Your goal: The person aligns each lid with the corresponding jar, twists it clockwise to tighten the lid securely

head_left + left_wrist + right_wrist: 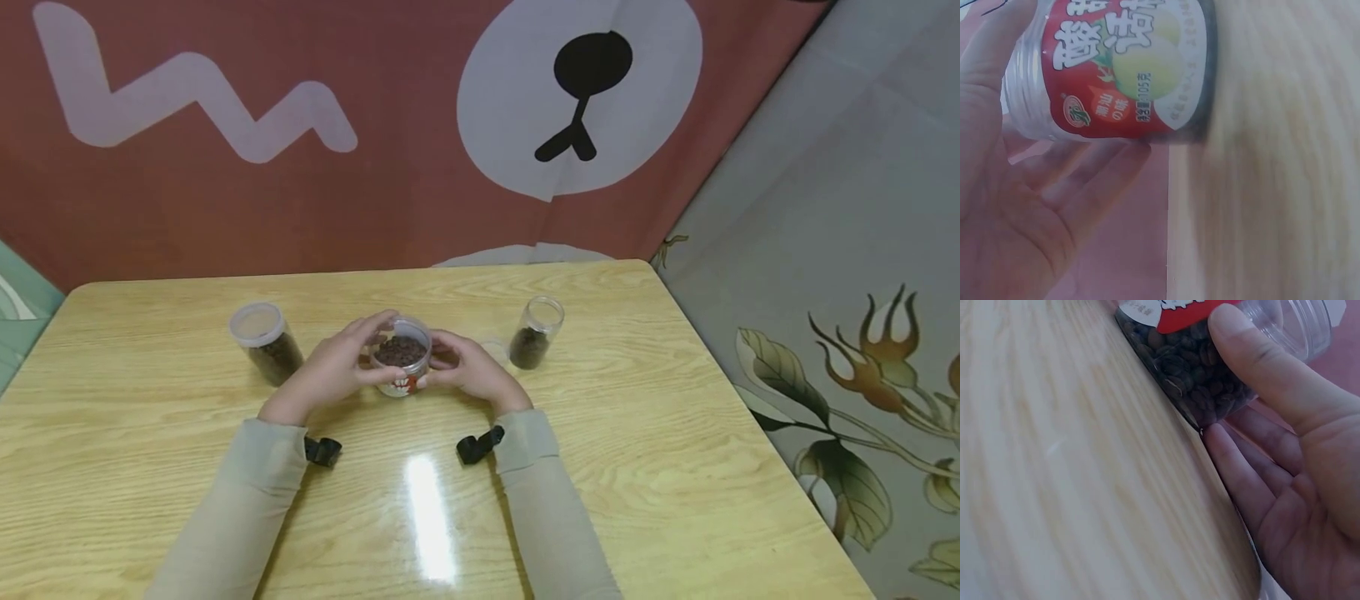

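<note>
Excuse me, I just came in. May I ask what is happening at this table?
A person sits or stands at a wooden table, with the left hand and right hand holding a red-labelled jar from both sides. It is upright and uncovered, with small dark pieces inside. A taller jar with a whitish top stands to the left, and a slim clear jar, partly filled with something dark, to the right. Neither is being held.
</note>
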Motion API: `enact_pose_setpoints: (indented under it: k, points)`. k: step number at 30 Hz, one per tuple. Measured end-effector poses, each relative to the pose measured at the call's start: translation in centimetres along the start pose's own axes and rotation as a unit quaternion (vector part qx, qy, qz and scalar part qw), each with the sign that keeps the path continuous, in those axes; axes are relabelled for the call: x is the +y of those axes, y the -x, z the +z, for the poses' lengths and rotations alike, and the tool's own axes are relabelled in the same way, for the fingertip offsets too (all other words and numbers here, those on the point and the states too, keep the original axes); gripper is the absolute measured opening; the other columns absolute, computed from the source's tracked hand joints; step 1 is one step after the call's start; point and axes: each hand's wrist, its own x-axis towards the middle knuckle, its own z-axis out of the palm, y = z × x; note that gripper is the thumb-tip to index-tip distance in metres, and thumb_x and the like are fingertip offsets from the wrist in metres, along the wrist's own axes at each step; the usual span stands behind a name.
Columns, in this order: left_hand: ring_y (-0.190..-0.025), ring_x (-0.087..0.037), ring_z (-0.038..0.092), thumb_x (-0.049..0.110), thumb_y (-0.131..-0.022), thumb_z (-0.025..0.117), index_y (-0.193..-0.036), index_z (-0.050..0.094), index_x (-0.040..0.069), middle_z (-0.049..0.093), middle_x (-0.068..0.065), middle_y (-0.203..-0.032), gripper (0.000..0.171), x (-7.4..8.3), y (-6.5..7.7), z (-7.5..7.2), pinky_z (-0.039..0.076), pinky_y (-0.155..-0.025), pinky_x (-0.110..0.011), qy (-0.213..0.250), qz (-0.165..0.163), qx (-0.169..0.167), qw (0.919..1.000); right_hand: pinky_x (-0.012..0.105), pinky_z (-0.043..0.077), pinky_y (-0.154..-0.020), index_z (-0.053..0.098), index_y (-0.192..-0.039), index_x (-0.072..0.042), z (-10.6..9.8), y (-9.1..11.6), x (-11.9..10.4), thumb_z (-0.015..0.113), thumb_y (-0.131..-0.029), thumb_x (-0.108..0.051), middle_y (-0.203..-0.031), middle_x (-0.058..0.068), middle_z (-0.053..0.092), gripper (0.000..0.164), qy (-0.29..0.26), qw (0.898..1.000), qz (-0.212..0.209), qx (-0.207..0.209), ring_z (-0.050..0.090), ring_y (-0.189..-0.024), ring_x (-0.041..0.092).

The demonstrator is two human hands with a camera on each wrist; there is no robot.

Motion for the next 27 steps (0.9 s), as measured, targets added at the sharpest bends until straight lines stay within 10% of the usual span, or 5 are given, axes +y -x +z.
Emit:
enact_pose_setpoints:
  k: [9,27]
  points:
    - [-0.140,-0.038,0.043,0.043,-0.090,0.077,-0.159,0.023,0.009,0.038,-0.016,-0.158,0.094,0.1,0.2,-0.5,0.048,-0.105,-0.055,0.083,-0.024,0.001,0.9962,0.033,0.043,-0.112,0.047,-0.150,-0.010,0.6,-0.4,-0.3,0.076,-0.091,-0.006,-0.148,0.011,0.051,0.067,-0.005,1.000,0.012,0.004,0.050,-0.137,0.028]
    - [-0.139,-0.043,0.041,0.047,-0.092,0.074,-0.161,0.017,0.003,0.031,-0.020,-0.160,0.100,0.4,0.4,-1.5,0.050,-0.102,-0.054,0.055,-0.062,0.027,0.9962,0.025,0.039,-0.113,0.040,-0.153,-0.010,2.3,-1.2,-1.2,0.069,-0.097,-0.005,-0.149,0.012,0.050,0.064,-0.013,0.999,0.017,0.035,0.046,-0.139,0.024]
